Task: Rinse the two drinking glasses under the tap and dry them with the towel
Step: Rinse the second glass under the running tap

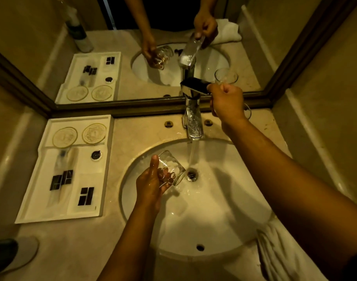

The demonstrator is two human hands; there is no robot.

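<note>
My left hand [148, 184] grips a clear drinking glass [171, 169], tilted on its side over the white sink [224, 230], just left of the running water stream [192, 154]. My right hand [226, 103] is closed on the chrome tap's lever [195, 85]. The tap spout [194, 122] pours toward the drain [191, 174]. A second glass [247, 111] stands on the counter behind my right wrist, mostly hidden. A white towel [279, 254] lies on the counter at the sink's front right, under my right forearm.
A white tray [31, 199] with two round coasters, wrapped toiletries and dark sachets sits on the counter at left. A mirror [133, 57] lines the back wall. A bottle [3, 254] stands at the front left corner.
</note>
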